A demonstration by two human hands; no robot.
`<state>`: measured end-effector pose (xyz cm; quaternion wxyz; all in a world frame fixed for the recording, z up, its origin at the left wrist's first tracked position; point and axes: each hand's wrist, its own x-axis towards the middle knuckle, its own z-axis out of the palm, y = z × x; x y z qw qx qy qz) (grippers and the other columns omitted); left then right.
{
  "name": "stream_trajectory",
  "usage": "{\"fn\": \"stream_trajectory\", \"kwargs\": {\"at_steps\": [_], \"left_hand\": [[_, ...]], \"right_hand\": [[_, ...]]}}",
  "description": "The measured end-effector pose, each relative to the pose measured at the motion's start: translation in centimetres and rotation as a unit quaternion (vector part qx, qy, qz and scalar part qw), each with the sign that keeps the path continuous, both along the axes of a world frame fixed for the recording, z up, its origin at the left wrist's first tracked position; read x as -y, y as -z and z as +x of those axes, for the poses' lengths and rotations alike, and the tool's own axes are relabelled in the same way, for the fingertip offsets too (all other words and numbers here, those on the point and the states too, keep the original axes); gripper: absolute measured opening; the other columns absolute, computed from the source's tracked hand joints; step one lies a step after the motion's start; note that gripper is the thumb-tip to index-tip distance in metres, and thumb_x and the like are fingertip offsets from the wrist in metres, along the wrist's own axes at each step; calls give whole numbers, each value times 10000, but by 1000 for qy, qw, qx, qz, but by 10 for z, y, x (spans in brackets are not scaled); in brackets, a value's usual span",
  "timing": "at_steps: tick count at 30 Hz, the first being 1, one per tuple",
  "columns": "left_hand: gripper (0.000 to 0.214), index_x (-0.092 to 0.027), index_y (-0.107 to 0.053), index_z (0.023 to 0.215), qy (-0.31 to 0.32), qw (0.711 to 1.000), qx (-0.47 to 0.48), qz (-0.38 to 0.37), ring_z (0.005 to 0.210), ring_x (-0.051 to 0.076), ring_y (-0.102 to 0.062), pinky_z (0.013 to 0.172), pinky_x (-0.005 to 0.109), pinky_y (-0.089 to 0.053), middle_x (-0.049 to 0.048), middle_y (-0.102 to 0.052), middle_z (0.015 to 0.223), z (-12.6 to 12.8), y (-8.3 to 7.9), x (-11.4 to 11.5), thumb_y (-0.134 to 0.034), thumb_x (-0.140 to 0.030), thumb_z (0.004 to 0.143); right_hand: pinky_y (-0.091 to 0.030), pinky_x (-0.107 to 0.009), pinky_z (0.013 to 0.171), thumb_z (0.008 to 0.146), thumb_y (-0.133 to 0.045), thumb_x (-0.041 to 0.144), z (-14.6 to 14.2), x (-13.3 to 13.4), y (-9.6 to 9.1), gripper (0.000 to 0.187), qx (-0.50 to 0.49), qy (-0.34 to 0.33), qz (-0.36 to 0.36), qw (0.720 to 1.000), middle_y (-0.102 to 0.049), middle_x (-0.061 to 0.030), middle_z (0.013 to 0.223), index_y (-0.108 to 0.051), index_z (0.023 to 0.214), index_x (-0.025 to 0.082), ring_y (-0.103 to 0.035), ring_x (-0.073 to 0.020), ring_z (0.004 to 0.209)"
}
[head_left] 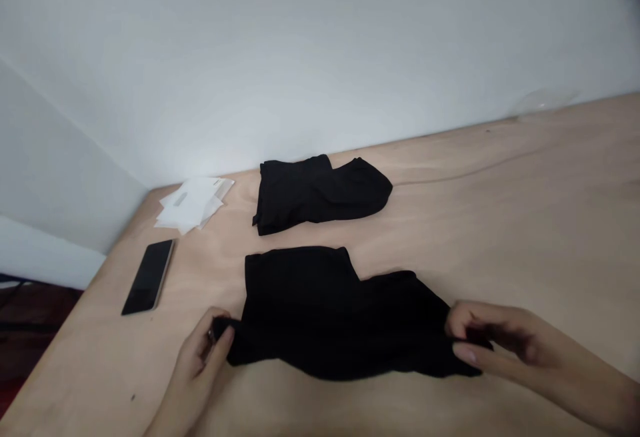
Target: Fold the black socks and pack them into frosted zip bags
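Note:
A black cloth garment [330, 310] lies spread on the wooden table in front of me; its exact kind is unclear. My left hand [203, 350] pinches its near left corner between thumb and fingers. At the near right end, my right hand [500, 340] is closed on the same cloth. The near edge between both hands looks slightly lifted and sags in the middle. Farther back, by the wall, rests a second black garment [320, 194] with a rounded right end, lying flat and touched by neither hand.
A dark-screened phone [149, 277] lies on the left of the table [540, 224]. Behind it sits a loose pile of white papers [193, 202]. A white wall [320, 50] borders the back. A clear plastic piece [543, 102] leans at the back right. The table's left edge drops off.

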<state>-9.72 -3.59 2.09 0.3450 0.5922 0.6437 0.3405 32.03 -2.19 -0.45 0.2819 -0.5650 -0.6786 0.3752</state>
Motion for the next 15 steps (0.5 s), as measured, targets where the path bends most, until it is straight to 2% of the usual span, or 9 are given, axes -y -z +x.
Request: {"fn": "stream_trajectory", "kwargs": {"at_steps": [2,5,8,10,12,15], "left_hand": [[265,-214,-610,892,-5,1000,7,13,646,175,-598,575,245,-495,-13,-582,711,7,6,-14,-602,-477,923],[265,-215,-554,993,-14,999,25,17,625,162,-613,537,238,-484,-4,-610,780,13,20,-31,-556,-476,948],[297,-207,-515,1191,-30,995,-48,80,720,179,-677,559,266,-533,87,-657,1060,15,26,-35,-524,-420,985],[338,-207,-489,1309,-18,974,-150,168,958,239,-703,698,337,-596,155,-601,1276,17,21,-31,-526,-349,1005],[376,-210,-477,1389,53,934,-248,253,1233,292,-613,921,434,-581,177,-524,1430,22,12,-23,-518,-258,1018],[493,-206,-409,1524,231,867,-336,287,1451,315,-424,1124,520,-456,163,-438,1567,32,6,-14,-454,-168,1034]], "right_hand": [[-515,-259,489,854,-650,635,-1,-18,6,413,-15,0,-16,1000,-634,-8,615,-633,696,253,-619,-174,558],[-554,-293,546,852,-637,670,-3,-38,15,426,15,52,57,997,-704,-30,711,-674,814,247,-687,-203,626],[-528,-295,466,920,-566,646,-7,-44,12,427,91,65,152,982,-704,-24,697,-688,852,243,-657,-185,535],[-525,-288,441,981,-529,545,-12,-39,4,364,127,67,236,961,-714,-29,739,-689,868,239,-656,-176,535],[-591,-291,547,1010,-529,403,-20,-30,-4,262,144,41,324,934,-750,-48,866,-702,916,231,-722,-191,675],[-626,-326,864,1004,-543,242,-35,-17,-8,213,167,-85,401,897,-771,-67,1118,-727,1110,221,-744,-219,1024]]}}
